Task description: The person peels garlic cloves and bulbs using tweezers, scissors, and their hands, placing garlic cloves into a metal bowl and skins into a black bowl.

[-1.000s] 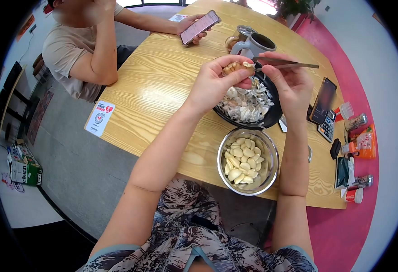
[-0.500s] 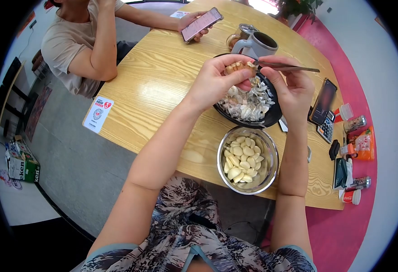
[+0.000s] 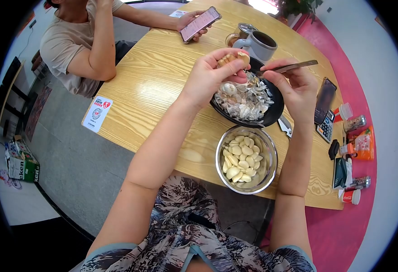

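My left hand (image 3: 212, 75) is closed around part of a garlic bulb (image 3: 230, 59), its brownish cloves showing above the fingers. Close by on the right, my right hand (image 3: 296, 88) pinches a slim metal tool (image 3: 294, 66); whether it is a small knife or tweezers I cannot tell. The tool's tip is a little apart from the garlic. Below both hands sits a black bowl (image 3: 278, 102) heaped with papery garlic skins (image 3: 249, 102). Nearer to me, a steel bowl (image 3: 271, 167) contains many peeled garlic cloves (image 3: 242, 156).
Behind the black bowl stand a grey mug (image 3: 260, 47) and a glass jar (image 3: 244, 31). A phone (image 3: 325, 99), a calculator (image 3: 326, 127) and small containers line the right side. Across the table (image 3: 144, 99), a seated person (image 3: 81, 50) holds a phone (image 3: 201, 25).
My right hand has drawn the tool slightly down and away from the garlic, and its angle has changed. The garlic in my left hand has shifted up a little.
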Available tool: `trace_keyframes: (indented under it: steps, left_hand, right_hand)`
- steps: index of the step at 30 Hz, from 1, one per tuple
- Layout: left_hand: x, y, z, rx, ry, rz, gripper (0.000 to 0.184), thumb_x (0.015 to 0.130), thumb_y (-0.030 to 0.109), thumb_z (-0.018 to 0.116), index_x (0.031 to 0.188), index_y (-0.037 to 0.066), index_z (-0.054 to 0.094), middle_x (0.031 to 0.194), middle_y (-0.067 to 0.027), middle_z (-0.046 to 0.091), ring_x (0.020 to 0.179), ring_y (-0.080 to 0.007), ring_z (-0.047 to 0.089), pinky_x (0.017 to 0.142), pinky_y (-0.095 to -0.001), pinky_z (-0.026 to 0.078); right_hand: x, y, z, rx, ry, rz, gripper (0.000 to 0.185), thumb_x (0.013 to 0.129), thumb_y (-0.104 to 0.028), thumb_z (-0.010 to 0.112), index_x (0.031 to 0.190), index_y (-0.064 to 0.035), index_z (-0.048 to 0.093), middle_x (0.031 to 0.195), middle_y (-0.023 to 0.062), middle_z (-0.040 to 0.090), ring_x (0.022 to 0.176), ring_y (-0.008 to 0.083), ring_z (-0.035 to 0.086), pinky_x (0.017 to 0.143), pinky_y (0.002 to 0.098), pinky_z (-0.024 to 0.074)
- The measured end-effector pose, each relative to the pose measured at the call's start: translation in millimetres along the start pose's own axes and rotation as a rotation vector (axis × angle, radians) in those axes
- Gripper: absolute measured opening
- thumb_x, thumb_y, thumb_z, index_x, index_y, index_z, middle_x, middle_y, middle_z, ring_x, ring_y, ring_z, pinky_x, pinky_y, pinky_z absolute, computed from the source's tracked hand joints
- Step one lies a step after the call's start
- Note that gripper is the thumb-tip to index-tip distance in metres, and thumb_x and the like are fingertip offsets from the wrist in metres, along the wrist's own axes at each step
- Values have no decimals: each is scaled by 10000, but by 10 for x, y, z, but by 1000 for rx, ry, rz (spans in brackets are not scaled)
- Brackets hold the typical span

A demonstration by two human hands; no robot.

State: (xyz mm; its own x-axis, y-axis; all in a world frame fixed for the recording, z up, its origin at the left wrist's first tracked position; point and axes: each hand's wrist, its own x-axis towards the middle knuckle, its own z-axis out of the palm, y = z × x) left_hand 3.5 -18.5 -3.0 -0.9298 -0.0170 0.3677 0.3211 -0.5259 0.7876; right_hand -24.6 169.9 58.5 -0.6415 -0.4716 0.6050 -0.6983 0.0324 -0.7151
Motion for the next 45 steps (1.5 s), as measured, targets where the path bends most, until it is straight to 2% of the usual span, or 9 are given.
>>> trace_keyframes:
  steps: [3,7,15,19,25,27,30,41,45]
  left_hand:
    - [4,23,-12,-12,-32,4,283,898,121,623,1154,2,601,950,-93,666,773,-124,652,720,-242,557]
    - [-20,11,35,63,-56,-17,283,894,117,627,1151,2,604,962,-91,667,773,-123,653,722,-243,557]
    - [-40,-5,28,147,-56,6,275,883,100,637,1137,-3,614,949,-87,684,749,-125,658,708,-241,555]
    - [-40,-18,47,120,-44,-19,272,880,96,638,1132,-5,616,952,-90,683,748,-123,660,715,-239,555]
    - [-8,-62,8,-51,36,-96,247,889,115,631,1100,-13,614,963,-95,673,792,-130,661,733,-246,562]
    - [31,-29,-85,-147,95,-95,235,894,137,631,1077,-9,615,976,-100,667,813,-132,659,750,-248,561]
    - [25,-39,-75,-145,116,-89,239,900,152,625,1079,-5,606,987,-107,664,825,-118,651,775,-246,554]
    - [9,-23,-34,-154,87,-130,284,910,146,600,1136,-22,558,1028,-131,645,813,-112,621,728,-255,551]
    - [-7,24,-15,-20,32,-151,262,905,134,565,1123,-12,579,967,-103,634,786,-104,606,694,-261,549]
  right_hand:
    - [2,25,41,62,95,-18,161,794,45,675,951,36,641,892,73,678,833,134,650,766,259,505]
    - [33,24,146,70,104,-89,198,800,53,667,993,33,633,917,75,678,854,135,647,791,264,501]
    - [32,66,188,-232,114,-332,113,771,56,684,880,36,664,863,84,678,749,150,661,692,245,511]
    - [25,111,174,-244,129,-349,107,767,51,691,870,34,666,848,83,677,737,149,657,684,243,504]
    - [1,69,154,-129,122,-207,99,771,46,694,865,33,665,839,73,677,745,122,642,690,244,504]
    - [-7,40,159,63,60,-42,117,784,45,689,894,45,651,855,79,676,771,126,639,707,245,509]
    - [-16,12,121,137,13,57,137,797,41,683,927,50,637,875,96,677,787,141,642,728,249,517]
    - [61,138,-24,252,78,151,146,821,-41,690,939,28,641,875,110,682,782,153,650,738,263,522]
    - [66,175,-30,239,79,150,152,827,-62,692,942,26,645,878,104,686,769,150,648,737,263,521]
